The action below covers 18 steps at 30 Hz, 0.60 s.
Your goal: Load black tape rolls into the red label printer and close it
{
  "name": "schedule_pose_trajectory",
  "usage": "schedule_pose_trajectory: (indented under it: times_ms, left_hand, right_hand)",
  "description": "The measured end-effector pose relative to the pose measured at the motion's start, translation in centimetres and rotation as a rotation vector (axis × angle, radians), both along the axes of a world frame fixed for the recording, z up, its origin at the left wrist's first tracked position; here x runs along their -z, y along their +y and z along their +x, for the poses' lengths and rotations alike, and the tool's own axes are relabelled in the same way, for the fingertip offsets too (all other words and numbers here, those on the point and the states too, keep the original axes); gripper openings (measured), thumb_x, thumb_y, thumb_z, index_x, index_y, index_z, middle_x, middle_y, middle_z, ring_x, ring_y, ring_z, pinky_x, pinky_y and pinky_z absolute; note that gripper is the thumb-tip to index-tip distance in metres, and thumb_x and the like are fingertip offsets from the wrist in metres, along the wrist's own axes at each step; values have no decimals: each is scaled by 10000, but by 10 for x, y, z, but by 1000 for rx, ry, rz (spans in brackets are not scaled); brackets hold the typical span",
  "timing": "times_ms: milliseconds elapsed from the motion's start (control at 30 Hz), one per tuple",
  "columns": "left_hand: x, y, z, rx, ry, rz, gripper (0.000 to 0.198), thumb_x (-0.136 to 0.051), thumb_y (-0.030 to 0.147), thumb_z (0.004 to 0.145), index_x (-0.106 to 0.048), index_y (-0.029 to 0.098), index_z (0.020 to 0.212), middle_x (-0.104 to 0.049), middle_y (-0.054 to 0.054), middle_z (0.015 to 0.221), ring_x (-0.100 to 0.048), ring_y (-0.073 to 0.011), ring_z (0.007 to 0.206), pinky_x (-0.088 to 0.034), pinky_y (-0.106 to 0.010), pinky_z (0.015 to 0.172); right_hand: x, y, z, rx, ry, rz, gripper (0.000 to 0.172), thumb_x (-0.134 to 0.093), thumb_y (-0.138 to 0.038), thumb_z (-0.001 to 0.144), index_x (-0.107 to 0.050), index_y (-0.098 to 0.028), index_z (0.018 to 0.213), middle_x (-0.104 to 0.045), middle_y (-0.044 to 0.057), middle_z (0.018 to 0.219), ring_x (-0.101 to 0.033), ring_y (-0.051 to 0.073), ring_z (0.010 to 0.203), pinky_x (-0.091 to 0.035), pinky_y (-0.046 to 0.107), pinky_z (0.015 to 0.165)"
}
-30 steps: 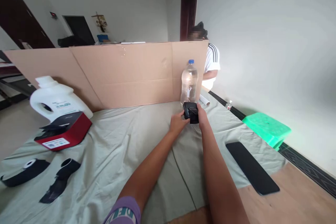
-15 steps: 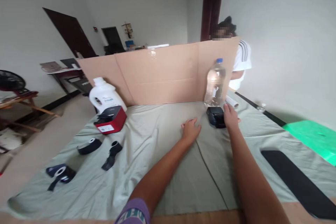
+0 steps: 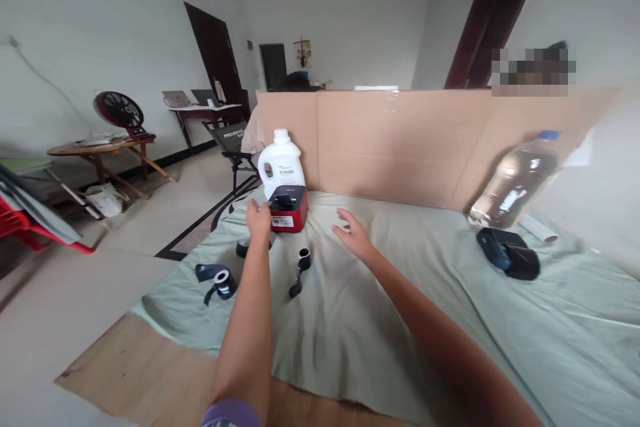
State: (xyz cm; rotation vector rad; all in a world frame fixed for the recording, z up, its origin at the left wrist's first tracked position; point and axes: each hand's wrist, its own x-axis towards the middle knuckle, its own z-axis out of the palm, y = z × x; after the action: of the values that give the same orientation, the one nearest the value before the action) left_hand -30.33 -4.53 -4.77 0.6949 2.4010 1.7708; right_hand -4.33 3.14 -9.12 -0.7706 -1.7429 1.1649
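My left hand reaches out to the left side of a red box with a black top, its fingers loosely apart and nothing in them. Just behind the box stands a white detergent jug. My right hand hovers open over the grey-green cloth, fingers spread, right of the box. A small black device lies alone far right, beside a clear water bottle.
Black parts lie on the cloth near my left arm: one, a hooked one and one behind my wrist. A cardboard wall closes the back, with a person behind it. A white roll lies far right. Chair and fan stand at left.
Both hands let go of the black device and left it by the bottle. My view swung left; my left hand moved to the red box and my right hand followed, open.
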Motion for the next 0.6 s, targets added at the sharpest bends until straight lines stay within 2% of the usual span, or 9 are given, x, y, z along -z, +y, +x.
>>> schedule_pose_trajectory:
  times_ms: [67, 133, 200, 267, 400, 500, 600]
  left_hand:
    - [9, 4, -1, 4, -1, -54, 495, -535, 273, 948, -504, 92, 1407, -611, -186, 1404, -545, -286, 1357, -411, -416, 1138]
    - [14, 5, 0, 4, 55, -140, 448, -508, 344, 963, -570, 121, 1347, -670, -191, 1315, -566, -317, 1328, -332, -493, 1173]
    - [15, 5, 2, 8, 165, -254, 416, -446, 382, 988, -629, 143, 1275, -685, -198, 1283, -587, -327, 1298, -232, -543, 1199]
    - [14, 3, 5, 22, 236, -319, 412, -421, 389, 994, -656, 166, 1249, -687, -190, 1282, -609, -314, 1266, -202, -533, 1206]
    - [7, 4, 12, 52, 247, -313, 395, -446, 335, 969, -675, 160, 1239, -725, -172, 1208, -659, -296, 1170, -301, -456, 1162]
    - [1, 7, 25, 82, 263, -227, 358, -461, 292, 944, -698, 179, 1187, -763, -144, 1087, -688, -284, 1079, -432, -384, 1023]
    - [-5, 12, 44, 137, 288, -128, 308, -496, 287, 919, -726, 206, 1108, -775, -104, 1000, -705, -256, 974, -484, -320, 890]
  right_hand:
    - [2, 5, -58, -89, 43, -62, 776, -828, -397, 648, -574, -297, 1374, -529, 78, 1498, -449, 324, 1416, -378, 517, 1150]
    - [6, 11, -104, -163, 71, -111, 962, -882, -353, 578, -491, -285, 1455, -510, 72, 1516, -405, 323, 1451, -351, 518, 1182]
    - [12, 17, -136, -214, 104, -140, 1128, -914, -315, 526, -386, -266, 1522, -539, 74, 1488, -415, 311, 1444, -362, 514, 1182]
    - [18, 21, -154, -231, 149, -158, 1242, -930, -301, 498, -291, -241, 1562, -560, 84, 1468, -448, 303, 1419, -373, 515, 1176]
    - [29, 25, -161, -224, 212, -166, 1363, -934, -324, 496, -138, -229, 1599, -491, 114, 1536, -478, 294, 1397, -316, 509, 1214]
    - [31, 23, -149, -219, 249, -144, 1359, -907, -372, 563, -52, -246, 1611, -483, 113, 1543, -498, 283, 1384, -308, 493, 1222]
    - [29, 19, -128, -167, 305, -115, 1321, -875, -416, 619, -27, -244, 1617, -507, 112, 1523, -510, 280, 1374, -329, 492, 1214]
